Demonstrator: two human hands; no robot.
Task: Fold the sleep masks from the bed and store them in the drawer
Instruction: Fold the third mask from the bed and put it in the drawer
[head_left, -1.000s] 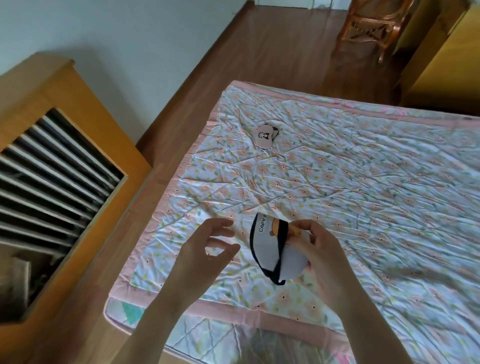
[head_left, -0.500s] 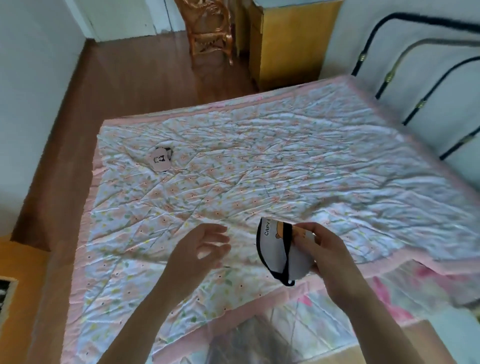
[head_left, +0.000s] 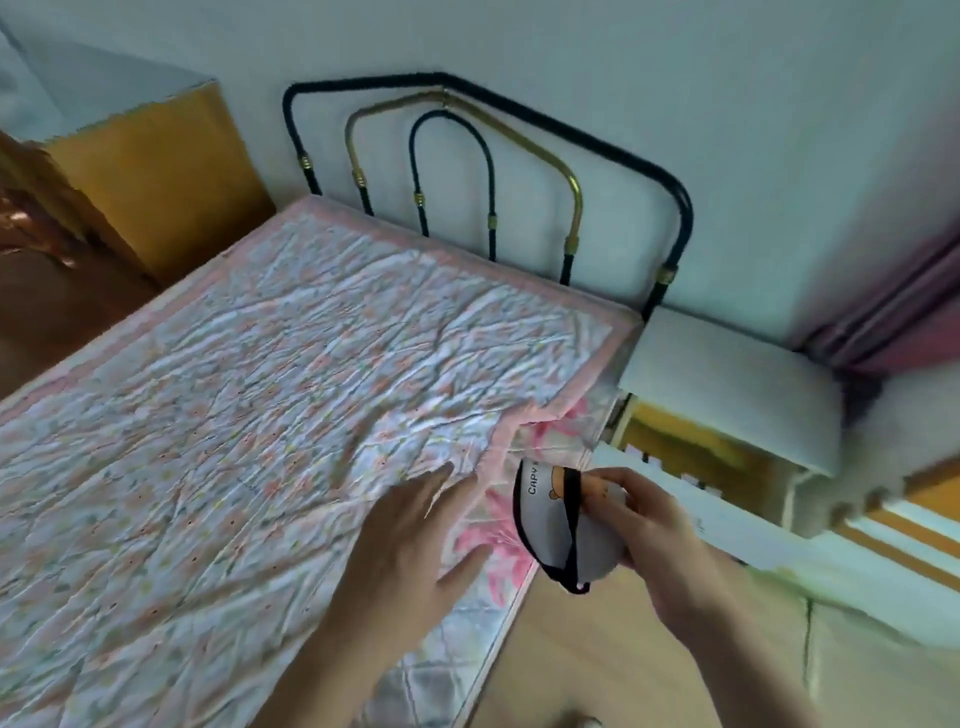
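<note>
My right hand (head_left: 654, 525) grips a folded white sleep mask (head_left: 550, 512) with black trim, a black strap and a small orange print. It hangs over the bed's right edge, near the floor gap. My left hand (head_left: 415, 530) hovers beside it with fingers straight and spread, holding nothing, above the quilt's edge. The bed (head_left: 260, 415) carries a floral quilt with a pink border. Right of the bed stands a white-topped nightstand (head_left: 727, 384) with a yellow interior; its drawer front (head_left: 691, 499) appears pulled out below, blurred.
A black and brass metal headboard (head_left: 488, 171) stands against the wall at the back. A yellow wooden cabinet (head_left: 156, 171) sits at the upper left. Pink curtain (head_left: 893, 322) hangs at the right. Tan floor (head_left: 623, 665) lies between bed and nightstand.
The view has swung right from the bed's foot to the headboard and nightstand. The second mask on the quilt has left the view. My left hand's fingers have straightened; my right still holds the mask.
</note>
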